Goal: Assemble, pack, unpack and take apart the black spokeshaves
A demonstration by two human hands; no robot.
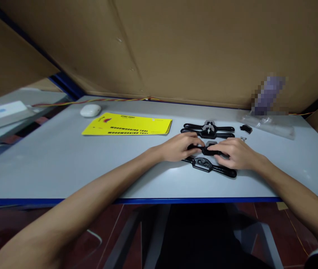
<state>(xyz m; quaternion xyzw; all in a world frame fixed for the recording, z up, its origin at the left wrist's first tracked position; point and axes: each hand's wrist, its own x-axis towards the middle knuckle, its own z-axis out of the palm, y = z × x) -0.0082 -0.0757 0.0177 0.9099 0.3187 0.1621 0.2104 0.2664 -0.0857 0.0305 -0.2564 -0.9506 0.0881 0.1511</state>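
Observation:
My left hand [181,146] is closed around the left handle of a black spokeshave [209,148] that lies low over the table. On its right handle, my right hand [233,152] is closed too, its fingers reaching toward the middle of the tool. A grey blade plate shows at the spokeshave's centre, partly covered by my fingers. Nearer me, another black spokeshave body [203,164] lies on the table, its left end under my left hand. Just beyond my hands rest two more spokeshaves, one with a grey blade [208,128] on it.
A stack of yellow cards [131,124] printed "woodworking tool" lies left of my hands. Behind it sits a white case [90,110]. Small black parts [246,129], a silver screw [243,139] and a clear plastic bag [276,126] lie to the right. Cardboard walls [175,48] enclose the table.

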